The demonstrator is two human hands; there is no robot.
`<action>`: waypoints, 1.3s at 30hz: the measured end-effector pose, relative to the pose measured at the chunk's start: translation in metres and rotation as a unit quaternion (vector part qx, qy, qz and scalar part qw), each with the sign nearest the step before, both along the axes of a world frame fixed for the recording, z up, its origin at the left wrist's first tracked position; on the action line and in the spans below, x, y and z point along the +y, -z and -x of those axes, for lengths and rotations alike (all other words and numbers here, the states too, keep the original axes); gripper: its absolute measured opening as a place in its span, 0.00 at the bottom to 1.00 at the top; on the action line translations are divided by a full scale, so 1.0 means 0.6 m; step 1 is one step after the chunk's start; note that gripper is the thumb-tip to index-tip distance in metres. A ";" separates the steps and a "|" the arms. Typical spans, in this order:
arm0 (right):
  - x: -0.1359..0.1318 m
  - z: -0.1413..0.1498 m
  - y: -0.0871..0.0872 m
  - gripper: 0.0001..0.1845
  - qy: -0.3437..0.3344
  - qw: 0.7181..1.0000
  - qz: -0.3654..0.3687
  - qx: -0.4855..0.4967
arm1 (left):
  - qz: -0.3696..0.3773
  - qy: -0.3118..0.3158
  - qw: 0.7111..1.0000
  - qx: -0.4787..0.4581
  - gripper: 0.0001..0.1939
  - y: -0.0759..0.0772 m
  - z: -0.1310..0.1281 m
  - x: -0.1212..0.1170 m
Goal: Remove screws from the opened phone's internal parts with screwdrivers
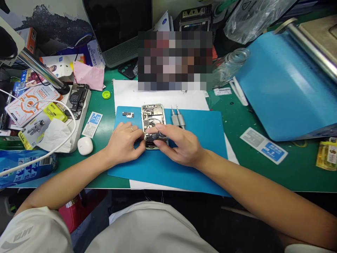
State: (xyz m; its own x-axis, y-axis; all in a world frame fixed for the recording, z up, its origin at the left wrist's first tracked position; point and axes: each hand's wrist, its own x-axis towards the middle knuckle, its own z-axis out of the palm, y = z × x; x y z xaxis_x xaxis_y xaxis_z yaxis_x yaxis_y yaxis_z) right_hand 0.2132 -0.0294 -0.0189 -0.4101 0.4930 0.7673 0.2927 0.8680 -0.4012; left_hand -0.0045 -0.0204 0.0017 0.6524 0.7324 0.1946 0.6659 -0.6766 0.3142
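Observation:
An opened phone [152,119] lies face down on a blue work mat [200,140], its inner parts bare. My left hand [125,142] rests against the phone's left side near the lower end, fingers curled onto its edge. My right hand [179,144] is closed on a dark screwdriver [157,136] lying across the phone's lower part. A small metal plate [128,114] lies on the mat left of the phone. Two grey screwdrivers [178,118] lie just right of it.
A second opened phone [77,96] rests on a white box at left, beside packets, a white cable [39,154] and a white earbud case [85,145]. A glass bottle [229,68] and a large blue roll [284,84] stand at right. Stickers [264,145] lie on the green table.

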 end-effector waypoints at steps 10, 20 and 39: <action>-0.001 0.004 0.006 0.38 -0.005 1.000 -0.006 0.006 | -0.004 0.001 1.000 0.004 0.09 0.002 -0.001 0.000; 0.002 0.009 0.004 0.37 -0.031 0.999 0.003 0.023 | 0.003 0.001 1.000 0.006 0.07 0.002 0.000 0.001; 0.001 0.011 0.000 0.36 0.001 1.000 -0.016 0.013 | -0.001 0.000 1.000 0.005 0.09 0.006 -0.001 0.000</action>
